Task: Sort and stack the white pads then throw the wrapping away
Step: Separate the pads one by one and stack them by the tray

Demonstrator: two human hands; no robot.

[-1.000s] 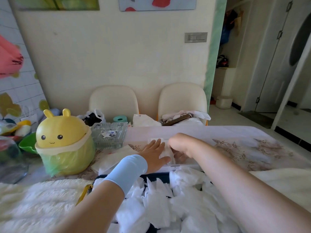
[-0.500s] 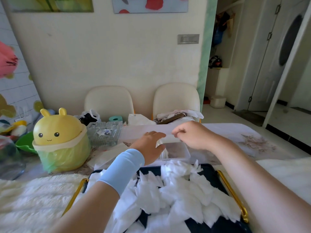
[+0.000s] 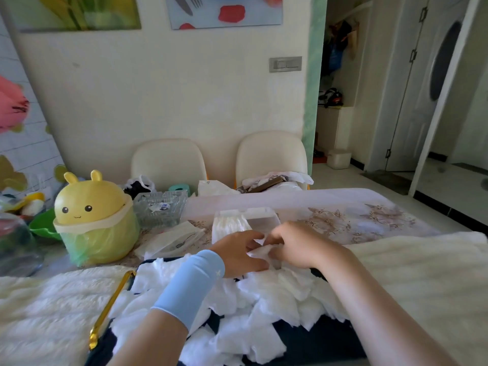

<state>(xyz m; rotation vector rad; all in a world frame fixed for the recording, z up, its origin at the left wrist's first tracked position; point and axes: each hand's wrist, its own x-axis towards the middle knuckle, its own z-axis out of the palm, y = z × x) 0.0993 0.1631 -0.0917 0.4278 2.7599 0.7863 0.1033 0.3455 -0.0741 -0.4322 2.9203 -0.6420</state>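
Several loose white pads (image 3: 266, 299) lie heaped on a dark tray (image 3: 324, 336) with gold handles in front of me. Behind the heap stands a clear plastic box (image 3: 264, 220) with a row of pads (image 3: 229, 225) stacked upright in its left half. My left hand (image 3: 237, 253), with a light blue wrist sleeve, and my right hand (image 3: 298, 247) meet at the far edge of the heap. Together they pinch one white pad (image 3: 260, 252) between their fingertips. Flat white wrapping (image 3: 171, 240) lies on the table left of the box.
A yellow bunny-faced bin (image 3: 92, 220) lined with a green bag stands at the left. Behind it are a glass dish (image 3: 158, 210) and a green bowl (image 3: 42, 228). White fluffy cloth (image 3: 47, 307) flanks the tray. Two cream chairs (image 3: 269, 157) stand against the far wall.
Both hands have drawn back from the clear box toward me and down onto the heap, where they now hold a pad. The camera has tilted so more of the tray shows.
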